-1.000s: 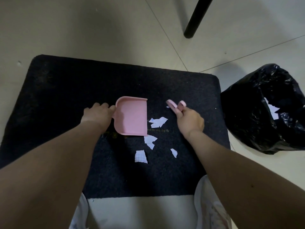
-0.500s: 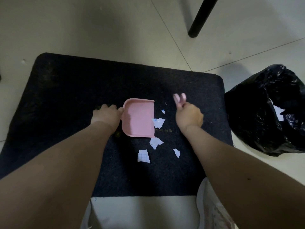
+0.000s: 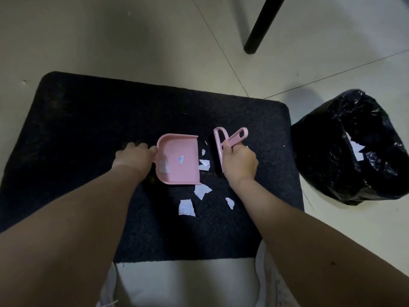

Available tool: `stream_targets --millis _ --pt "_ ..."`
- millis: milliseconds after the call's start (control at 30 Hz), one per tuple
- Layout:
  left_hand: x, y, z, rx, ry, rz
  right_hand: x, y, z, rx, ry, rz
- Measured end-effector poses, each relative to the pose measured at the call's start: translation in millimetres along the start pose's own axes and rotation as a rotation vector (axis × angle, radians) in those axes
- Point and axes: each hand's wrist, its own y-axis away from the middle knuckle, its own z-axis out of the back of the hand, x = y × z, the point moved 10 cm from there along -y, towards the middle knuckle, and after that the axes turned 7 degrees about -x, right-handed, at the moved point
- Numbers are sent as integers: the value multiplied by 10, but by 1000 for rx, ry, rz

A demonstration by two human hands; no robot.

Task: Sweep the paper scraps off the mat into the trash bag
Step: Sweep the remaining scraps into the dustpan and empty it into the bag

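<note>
A black mat (image 3: pixel 88 120) lies on the tiled floor. My left hand (image 3: pixel 132 156) grips the handle of a pink dustpan (image 3: pixel 179 167) resting flat on the mat, its mouth facing right. Two scraps lie inside the pan. My right hand (image 3: pixel 240 161) holds a pink brush (image 3: pixel 220 149) with dark bristles down on the mat, just right of the pan's mouth. White paper scraps (image 3: pixel 203 163) sit between brush and pan. More paper scraps (image 3: pixel 187 207) lie nearer me. An open black trash bag (image 3: pixel 332 156) stands on the floor right of the mat, with paper inside.
A black furniture leg (image 3: pixel 259 29) stands on the floor beyond the mat's far right corner. My white shoes (image 3: pixel 272 284) are at the mat's near edge.
The brush has come down onto the mat and moved left toward the dustpan. Two scraps now lie inside the pan. The camera view shifted slightly.
</note>
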Motion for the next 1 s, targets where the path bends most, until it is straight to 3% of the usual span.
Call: stream_targets --millis 367,1000 --pt "372 471 -154 -6 28 40 -350 542 56 -1 59 -65" --pt "470 947 -569 11 79 115 -165 1328 -376 104 76 -107"
